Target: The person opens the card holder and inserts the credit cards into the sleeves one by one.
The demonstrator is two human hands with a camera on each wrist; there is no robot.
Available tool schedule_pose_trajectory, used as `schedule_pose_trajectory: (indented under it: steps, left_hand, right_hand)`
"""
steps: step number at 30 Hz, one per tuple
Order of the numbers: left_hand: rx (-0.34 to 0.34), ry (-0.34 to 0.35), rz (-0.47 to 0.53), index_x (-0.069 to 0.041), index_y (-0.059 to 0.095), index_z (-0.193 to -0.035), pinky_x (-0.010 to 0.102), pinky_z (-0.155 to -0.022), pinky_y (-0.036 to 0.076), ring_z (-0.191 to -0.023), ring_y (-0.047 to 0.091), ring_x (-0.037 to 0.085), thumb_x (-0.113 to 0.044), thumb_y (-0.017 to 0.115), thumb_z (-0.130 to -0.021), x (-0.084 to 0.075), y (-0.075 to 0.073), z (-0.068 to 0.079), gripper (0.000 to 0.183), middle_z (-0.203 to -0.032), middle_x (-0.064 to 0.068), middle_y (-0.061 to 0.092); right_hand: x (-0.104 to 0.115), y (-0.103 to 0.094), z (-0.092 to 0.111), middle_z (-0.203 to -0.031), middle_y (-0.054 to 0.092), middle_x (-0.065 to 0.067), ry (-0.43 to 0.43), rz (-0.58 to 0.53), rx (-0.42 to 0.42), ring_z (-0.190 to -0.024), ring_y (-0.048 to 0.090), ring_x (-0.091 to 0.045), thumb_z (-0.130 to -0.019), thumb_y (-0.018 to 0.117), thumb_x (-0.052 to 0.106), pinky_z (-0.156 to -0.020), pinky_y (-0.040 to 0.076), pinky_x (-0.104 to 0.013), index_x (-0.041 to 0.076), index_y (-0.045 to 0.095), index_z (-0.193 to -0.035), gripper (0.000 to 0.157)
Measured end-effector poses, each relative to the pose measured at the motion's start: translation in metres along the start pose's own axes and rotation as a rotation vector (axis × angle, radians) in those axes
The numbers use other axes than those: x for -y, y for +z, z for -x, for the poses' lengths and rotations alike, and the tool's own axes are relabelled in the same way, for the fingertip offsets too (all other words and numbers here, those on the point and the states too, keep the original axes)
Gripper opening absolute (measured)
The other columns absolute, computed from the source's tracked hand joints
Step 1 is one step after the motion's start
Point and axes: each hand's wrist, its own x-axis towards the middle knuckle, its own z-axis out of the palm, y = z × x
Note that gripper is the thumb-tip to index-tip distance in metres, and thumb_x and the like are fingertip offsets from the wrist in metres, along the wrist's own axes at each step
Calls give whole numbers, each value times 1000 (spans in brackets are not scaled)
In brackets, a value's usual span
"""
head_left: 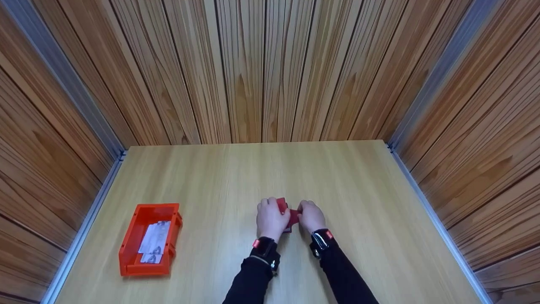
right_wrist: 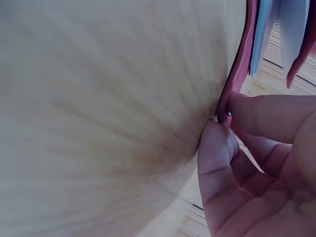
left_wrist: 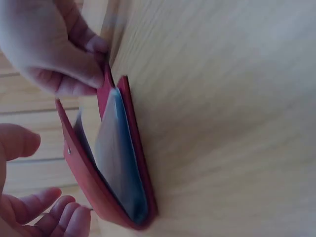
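A red card holder with clear plastic sleeves stands partly open on the table between the two hands. My right hand pinches its red closing strap between thumb and fingers at the right side. Beside the holder's raised cover is my left hand, its thumb and fingers spread apart and loosely bent. In the left wrist view a small metal snap shows on that cover. Whether the left fingertips touch the cover, I cannot tell.
An orange bin stands at the left of the table, with white printed papers in it. Wood-panelled walls and metal rails border the pale wooden table.
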Motion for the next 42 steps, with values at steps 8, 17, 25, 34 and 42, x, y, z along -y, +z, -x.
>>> schedule_pose_trajectory:
  steps: [8, 17, 25, 34, 42]
  left_hand:
    - [-12, 67, -77, 1, 61, -107, 39, -79, 49, -95, 53, 28, -35, 85, -73, -7, 11, 4, 55, -100, 13, 56]
    - [-13, 44, -84, 3, 59, -110, 41, -81, 50, -98, 54, 30, -25, 83, -74, -4, 12, 6, 51, -104, 16, 57]
    - [12, -35, 27, 6, 59, -109, 41, -81, 51, -95, 55, 30, -24, 79, -79, -3, 4, 6, 47, -101, 16, 55]
    - [119, -160, 200, -1, 61, -106, 38, -79, 50, -89, 55, 23, -21, 74, -86, 3, -16, 2, 31, -98, 10, 56]
    - [38, -125, 262, -1, 64, -91, 42, -73, 49, -79, 60, 26, -12, 70, -78, 15, -35, 2, 17, -85, 9, 62]
  right_hand:
    - [1, 1, -1, -83, 58, -11, 27, 10, 20, -78, 60, -31, -79, 73, 0, -71, 49, -46, 2, 61, -84, 14]
    - [1, 1, 0, -83, 59, -11, 27, -4, 11, -78, 61, -32, -79, 74, 1, -71, 49, -47, 2, 62, -85, 14]
    - [1, 0, 1, -82, 59, -11, 17, -11, 0, -77, 60, -31, -78, 73, -1, -71, 49, -46, 2, 62, -84, 13]
    - [1, 0, 2, -81, 59, -11, -8, -8, -14, -77, 60, -32, -78, 74, -2, -70, 49, -46, 1, 61, -83, 15]
    - [0, 0, 1, -83, 59, -10, 23, -2, 12, -78, 60, -30, -80, 74, -1, -72, 50, -46, 2, 61, -84, 14]
